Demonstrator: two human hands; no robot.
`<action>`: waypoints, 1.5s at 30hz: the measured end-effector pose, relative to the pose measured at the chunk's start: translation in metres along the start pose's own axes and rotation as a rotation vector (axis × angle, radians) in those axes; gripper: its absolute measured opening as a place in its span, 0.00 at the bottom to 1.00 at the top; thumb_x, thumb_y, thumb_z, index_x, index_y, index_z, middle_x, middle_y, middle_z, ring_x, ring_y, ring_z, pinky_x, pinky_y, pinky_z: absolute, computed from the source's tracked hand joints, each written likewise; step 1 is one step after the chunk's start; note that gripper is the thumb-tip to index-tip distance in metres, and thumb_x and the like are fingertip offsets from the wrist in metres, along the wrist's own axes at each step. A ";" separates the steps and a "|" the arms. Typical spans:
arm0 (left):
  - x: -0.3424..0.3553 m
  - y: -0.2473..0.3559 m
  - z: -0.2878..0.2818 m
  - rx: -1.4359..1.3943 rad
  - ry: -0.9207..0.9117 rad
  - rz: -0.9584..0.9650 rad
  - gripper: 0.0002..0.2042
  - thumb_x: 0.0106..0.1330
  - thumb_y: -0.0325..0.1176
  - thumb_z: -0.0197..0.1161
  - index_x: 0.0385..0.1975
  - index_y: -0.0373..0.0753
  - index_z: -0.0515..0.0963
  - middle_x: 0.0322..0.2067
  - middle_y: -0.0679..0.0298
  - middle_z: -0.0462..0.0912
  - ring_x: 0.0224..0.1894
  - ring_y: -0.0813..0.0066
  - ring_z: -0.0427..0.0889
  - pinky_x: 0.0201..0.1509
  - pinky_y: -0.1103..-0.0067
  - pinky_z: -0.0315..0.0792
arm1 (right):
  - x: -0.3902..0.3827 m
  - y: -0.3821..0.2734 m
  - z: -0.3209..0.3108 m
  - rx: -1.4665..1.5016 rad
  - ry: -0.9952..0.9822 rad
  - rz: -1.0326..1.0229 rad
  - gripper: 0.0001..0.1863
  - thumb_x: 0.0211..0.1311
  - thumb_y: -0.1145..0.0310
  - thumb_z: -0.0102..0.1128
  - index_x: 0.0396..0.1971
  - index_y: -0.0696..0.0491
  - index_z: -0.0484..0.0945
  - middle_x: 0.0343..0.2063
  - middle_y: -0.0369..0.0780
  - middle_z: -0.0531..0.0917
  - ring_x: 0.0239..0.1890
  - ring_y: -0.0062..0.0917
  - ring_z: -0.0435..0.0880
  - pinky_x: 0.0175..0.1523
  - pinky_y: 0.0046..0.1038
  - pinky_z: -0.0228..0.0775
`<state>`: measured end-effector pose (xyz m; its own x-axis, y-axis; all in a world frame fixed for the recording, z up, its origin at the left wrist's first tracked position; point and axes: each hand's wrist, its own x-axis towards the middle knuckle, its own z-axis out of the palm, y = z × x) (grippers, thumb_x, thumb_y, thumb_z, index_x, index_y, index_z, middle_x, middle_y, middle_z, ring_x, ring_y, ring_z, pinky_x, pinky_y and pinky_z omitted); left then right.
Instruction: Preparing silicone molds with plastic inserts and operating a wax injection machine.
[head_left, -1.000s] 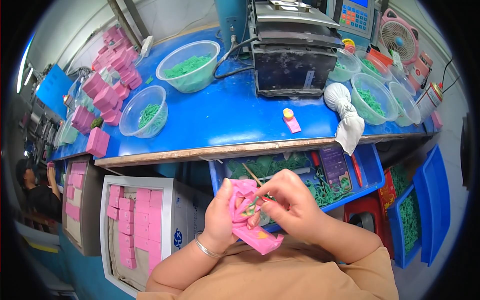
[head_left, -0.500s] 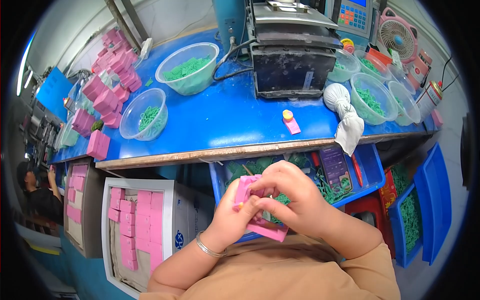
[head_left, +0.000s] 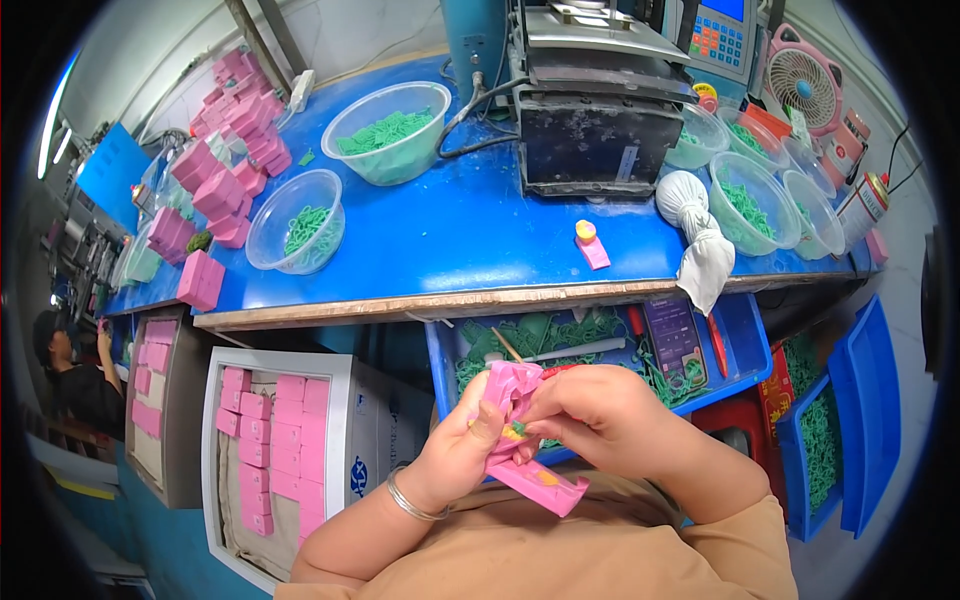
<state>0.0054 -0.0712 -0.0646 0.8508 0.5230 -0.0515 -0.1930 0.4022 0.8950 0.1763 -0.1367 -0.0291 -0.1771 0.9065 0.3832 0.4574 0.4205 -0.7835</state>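
Observation:
In my left hand (head_left: pixel 452 455), which wears a bracelet, is a pink rubber mold (head_left: pixel 535 490), spread apart with one flap hanging down toward my body. Yellow marks show on it. A small green piece (head_left: pixel 518 428), wax-like, sticks out of the mold's middle. My right hand (head_left: pixel 610 410) is closed in a pinch at this piece, its fingertips against the mold's inner side. Behind my hands, a blue drawer tray (head_left: pixel 440 375) holds green scraps, a thin wooden stick (head_left: pixel 508 345) and a whitish rod-like tool (head_left: pixel 575 350).
Bowls of green pieces (head_left: pixel 388 135) stand on the blue table (head_left: pixel 420 250), beside a black machine (head_left: pixel 600 145). A white tied cloth pouch (head_left: pixel 690 215) hangs over its edge. Pink molds are stacked left (head_left: pixel 225 195) and fill a box (head_left: pixel 285 430). A phone (head_left: pixel 675 340) lies in the tray.
The mold has opened wider, and its lower flap has swung down. The green piece now shows between my hands. My right hand has moved slightly down and right.

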 end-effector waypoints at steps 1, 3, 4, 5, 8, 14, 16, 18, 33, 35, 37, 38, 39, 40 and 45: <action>0.000 0.001 0.000 0.000 0.001 0.000 0.31 0.63 0.58 0.42 0.54 0.35 0.57 0.34 0.60 0.71 0.28 0.77 0.72 0.32 0.81 0.69 | -0.001 -0.001 -0.001 0.010 -0.007 0.056 0.05 0.50 0.75 0.59 0.27 0.56 0.74 0.24 0.41 0.77 0.27 0.35 0.77 0.32 0.30 0.69; -0.001 0.003 0.001 0.015 0.013 -0.005 0.33 0.62 0.59 0.43 0.54 0.34 0.56 0.33 0.60 0.71 0.29 0.76 0.72 0.33 0.81 0.69 | -0.002 -0.004 0.000 0.020 -0.014 0.110 0.05 0.50 0.75 0.59 0.28 0.56 0.74 0.25 0.41 0.77 0.28 0.35 0.77 0.32 0.31 0.69; -0.001 0.002 0.000 0.016 0.012 -0.004 0.33 0.62 0.59 0.43 0.54 0.34 0.56 0.33 0.60 0.71 0.29 0.76 0.72 0.33 0.81 0.69 | -0.003 -0.007 0.001 0.083 0.013 0.166 0.06 0.50 0.75 0.59 0.29 0.56 0.74 0.26 0.42 0.77 0.28 0.35 0.77 0.32 0.31 0.69; -0.002 0.001 -0.002 -0.011 0.000 0.010 0.31 0.64 0.56 0.42 0.56 0.35 0.54 0.35 0.61 0.70 0.30 0.78 0.71 0.35 0.81 0.68 | -0.003 -0.009 0.002 0.147 0.039 0.222 0.06 0.50 0.76 0.58 0.30 0.56 0.74 0.27 0.42 0.77 0.28 0.35 0.77 0.32 0.31 0.69; -0.002 0.001 -0.004 -0.017 -0.029 0.030 0.30 0.65 0.54 0.42 0.57 0.35 0.53 0.37 0.62 0.70 0.32 0.80 0.70 0.36 0.82 0.67 | -0.004 -0.001 -0.002 -0.144 0.066 -0.035 0.10 0.48 0.78 0.58 0.33 0.56 0.73 0.28 0.43 0.76 0.28 0.35 0.77 0.32 0.30 0.70; 0.003 0.004 0.001 0.185 0.058 0.150 0.30 0.62 0.54 0.50 0.53 0.35 0.57 0.39 0.63 0.70 0.34 0.81 0.70 0.38 0.82 0.68 | -0.010 -0.002 0.002 -0.317 0.078 -0.137 0.11 0.49 0.76 0.56 0.34 0.58 0.71 0.29 0.43 0.77 0.30 0.36 0.77 0.34 0.30 0.71; 0.009 0.011 0.005 0.350 0.200 0.187 0.33 0.57 0.56 0.57 0.52 0.35 0.59 0.43 0.59 0.71 0.35 0.79 0.73 0.37 0.83 0.70 | -0.010 -0.005 -0.001 -0.154 0.198 -0.031 0.09 0.51 0.78 0.54 0.34 0.58 0.71 0.30 0.44 0.77 0.32 0.35 0.78 0.36 0.30 0.71; 0.024 0.017 -0.004 0.425 0.262 0.335 0.29 0.55 0.48 0.64 0.49 0.36 0.61 0.43 0.61 0.72 0.37 0.78 0.73 0.38 0.82 0.71 | -0.011 0.005 -0.001 0.138 0.409 0.059 0.05 0.57 0.77 0.52 0.33 0.60 0.73 0.30 0.42 0.79 0.31 0.26 0.80 0.37 0.26 0.72; 0.085 0.057 -0.062 1.585 0.468 0.590 0.16 0.56 0.40 0.61 0.36 0.37 0.67 0.52 0.49 0.64 0.58 0.52 0.59 0.61 0.66 0.50 | -0.007 0.006 -0.003 1.081 0.387 0.375 0.18 0.65 0.73 0.41 0.54 0.63 0.59 0.35 0.50 0.77 0.32 0.26 0.81 0.43 0.27 0.73; 0.085 0.060 -0.064 1.607 0.496 0.586 0.15 0.57 0.39 0.59 0.37 0.36 0.67 0.53 0.48 0.63 0.59 0.52 0.58 0.61 0.65 0.49 | -0.008 0.005 0.000 1.108 0.372 0.343 0.18 0.65 0.74 0.41 0.54 0.63 0.59 0.34 0.49 0.76 0.30 0.26 0.81 0.42 0.25 0.73; 0.084 0.059 -0.059 1.630 0.572 0.682 0.14 0.60 0.36 0.57 0.40 0.35 0.67 0.55 0.46 0.61 0.60 0.51 0.56 0.63 0.65 0.48 | -0.009 0.001 0.002 1.093 0.382 0.336 0.18 0.65 0.74 0.41 0.54 0.63 0.58 0.34 0.49 0.76 0.30 0.25 0.81 0.41 0.25 0.73; 0.077 0.058 -0.050 1.631 0.613 0.877 0.16 0.59 0.36 0.58 0.41 0.33 0.67 0.51 0.48 0.64 0.56 0.54 0.61 0.59 0.68 0.54 | -0.010 -0.003 0.003 1.079 0.394 0.331 0.18 0.65 0.74 0.40 0.54 0.63 0.58 0.34 0.48 0.76 0.30 0.25 0.81 0.41 0.24 0.73; 0.071 0.052 -0.044 1.477 0.560 0.932 0.16 0.58 0.36 0.58 0.42 0.33 0.68 0.48 0.51 0.66 0.52 0.59 0.64 0.57 0.70 0.57 | -0.010 -0.003 0.004 1.036 0.403 0.341 0.18 0.65 0.74 0.41 0.54 0.61 0.58 0.33 0.47 0.76 0.30 0.25 0.80 0.41 0.24 0.73; 0.059 0.045 -0.037 1.327 0.508 0.977 0.17 0.57 0.37 0.59 0.42 0.33 0.68 0.45 0.54 0.68 0.49 0.63 0.66 0.54 0.73 0.60 | -0.010 -0.002 0.007 1.038 0.409 0.335 0.18 0.65 0.74 0.41 0.54 0.61 0.58 0.33 0.47 0.76 0.30 0.25 0.80 0.41 0.24 0.73; 0.021 0.014 0.015 0.566 0.187 0.589 0.15 0.51 0.29 0.67 0.38 0.35 0.73 0.38 0.60 0.71 0.40 0.72 0.71 0.41 0.77 0.67 | -0.014 -0.007 0.023 0.943 0.389 0.228 0.11 0.63 0.78 0.42 0.45 0.55 0.57 0.29 0.42 0.75 0.25 0.18 0.75 0.32 0.19 0.69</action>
<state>0.0281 -0.0662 -0.0466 0.5831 0.6655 0.4660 -0.2635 -0.3876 0.8834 0.1552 -0.1513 -0.0400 0.1972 0.9641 0.1778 -0.4508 0.2503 -0.8568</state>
